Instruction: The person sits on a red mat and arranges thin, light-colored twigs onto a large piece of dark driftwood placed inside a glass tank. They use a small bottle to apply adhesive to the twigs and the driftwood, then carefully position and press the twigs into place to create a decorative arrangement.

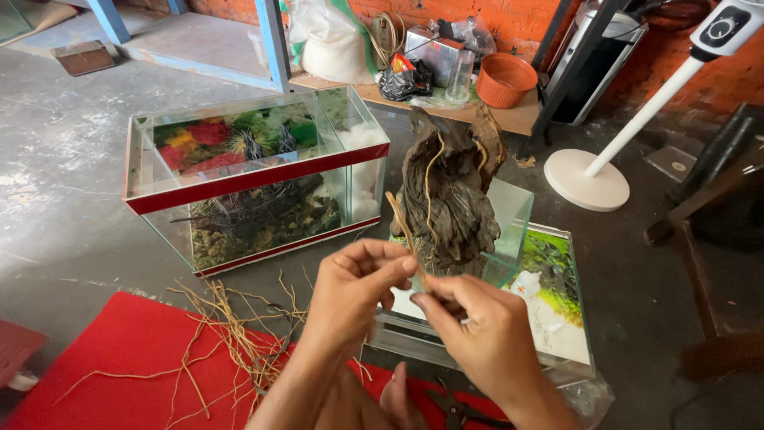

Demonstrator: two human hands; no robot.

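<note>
My left hand point(354, 291) and my right hand point(473, 330) meet in front of me, both pinching a thin tan root strand point(402, 227) that rises toward a dark piece of driftwood point(450, 195). More pale strands run over the driftwood, which stands upright in a small glass tank point(509, 211). That small tank rests on a flat glass panel with a green picture point(557, 295).
A larger red-trimmed aquarium point(255, 179) with colourful plants sits on the concrete floor to the left. Loose dry roots point(231, 326) lie on a red mat point(135, 358). Dark scissors point(458, 410) lie near my knee. A white fan stand point(589, 179) and an orange basket point(505, 80) are behind.
</note>
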